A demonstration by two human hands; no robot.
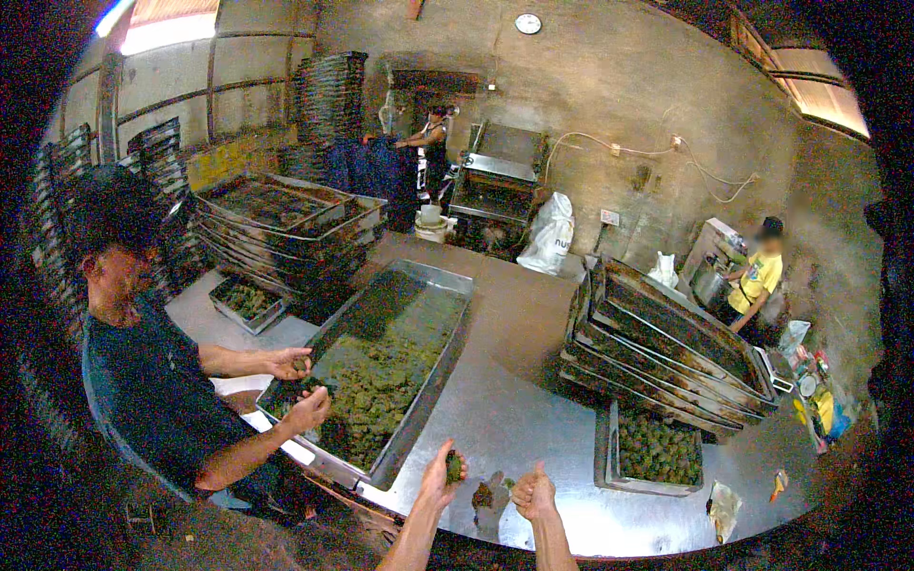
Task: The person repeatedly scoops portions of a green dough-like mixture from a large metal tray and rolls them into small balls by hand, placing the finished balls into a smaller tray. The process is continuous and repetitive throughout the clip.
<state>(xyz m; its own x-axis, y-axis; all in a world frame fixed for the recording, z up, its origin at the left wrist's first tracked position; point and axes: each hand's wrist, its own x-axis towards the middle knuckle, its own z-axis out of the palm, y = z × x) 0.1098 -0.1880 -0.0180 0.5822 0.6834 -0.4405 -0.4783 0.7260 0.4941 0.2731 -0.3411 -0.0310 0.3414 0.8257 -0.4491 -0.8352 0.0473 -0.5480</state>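
My left hand (441, 472) holds a lump of green dough-like mixture (453, 467) against its fingers, over the metal table (493, 407). To its right, my right hand (534, 492) has curled fingers and a raised thumb. A small green bit (508, 483) shows at its knuckles; whether it is held or lies on the table I cannot tell. Between my hands is a brown smear or small pile (483, 494) on the metal. Left of my hands stands a large metal tray (460, 357) with green crumbly mixture (378, 385). A smaller tray (607, 457) at right holds rows of green balls (657, 450).
A co-worker (150, 378) at left handles green mixture over the large tray. Stacked trays stand at right (664, 350) and back left (285, 228). A small tray (250, 300) holds more mixture. Two other people work farther back. A crumpled wrapper (723, 510) lies near the table's edge.
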